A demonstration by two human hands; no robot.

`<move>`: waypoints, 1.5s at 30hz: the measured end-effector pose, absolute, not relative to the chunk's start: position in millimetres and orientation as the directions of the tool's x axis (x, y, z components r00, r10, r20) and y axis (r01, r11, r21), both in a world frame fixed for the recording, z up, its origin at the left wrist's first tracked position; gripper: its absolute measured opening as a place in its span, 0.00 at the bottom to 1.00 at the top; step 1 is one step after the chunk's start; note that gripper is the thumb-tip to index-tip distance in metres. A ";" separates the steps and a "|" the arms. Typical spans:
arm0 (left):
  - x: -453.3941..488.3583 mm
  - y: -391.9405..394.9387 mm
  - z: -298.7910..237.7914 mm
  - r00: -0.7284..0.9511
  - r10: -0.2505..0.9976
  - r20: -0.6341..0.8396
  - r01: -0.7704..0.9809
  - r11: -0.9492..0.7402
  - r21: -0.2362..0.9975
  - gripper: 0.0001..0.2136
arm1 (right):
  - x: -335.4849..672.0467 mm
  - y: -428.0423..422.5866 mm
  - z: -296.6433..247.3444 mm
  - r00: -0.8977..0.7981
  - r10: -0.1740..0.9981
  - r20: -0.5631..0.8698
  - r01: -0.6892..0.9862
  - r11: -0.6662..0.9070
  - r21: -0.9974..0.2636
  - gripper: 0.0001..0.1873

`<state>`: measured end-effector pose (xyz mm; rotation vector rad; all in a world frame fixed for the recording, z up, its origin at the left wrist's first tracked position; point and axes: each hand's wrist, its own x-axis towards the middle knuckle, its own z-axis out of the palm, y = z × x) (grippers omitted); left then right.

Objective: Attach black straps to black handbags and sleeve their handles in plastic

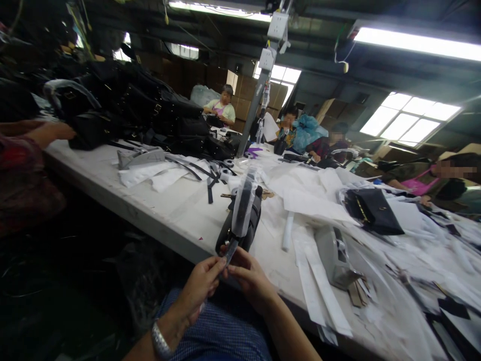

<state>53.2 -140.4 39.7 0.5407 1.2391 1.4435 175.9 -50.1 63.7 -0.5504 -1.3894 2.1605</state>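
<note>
Handle wrap (244, 206) is translucent and film-like, with a dull sheen; bag body (255, 214) appears smooth, leather-like. Tape dispenser (327, 256) — matt grey plastic. Bracelet (161, 342) is shiny metal; loose sheets (313, 196) — smooth white paper.

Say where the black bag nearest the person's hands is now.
In the head view, the black bag is near the centre, on the white table, just beyond the left hand and right hand and left of a grey tape dispenser.
</note>
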 end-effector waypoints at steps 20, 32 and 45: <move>59.8 -141.9 37.9 -0.426 0.874 -0.232 -0.333 0.087 0.939 0.20 | 172.4 -37.7 58.8 -0.765 0.643 -0.024 -0.055 -0.102 -0.993 0.22; 52.7 -132.5 -3.8 -0.296 0.955 -0.011 0.010 0.015 1.000 0.17 | 177.1 5.5 160.9 -0.571 0.771 0.281 -0.113 0.265 -0.957 0.27; 55.3 -73.3 -10.5 -0.476 0.792 0.381 0.515 -0.100 0.852 0.43 | 175.8 18.7 187.7 -0.707 0.645 0.290 -0.216 0.193 -0.957 0.21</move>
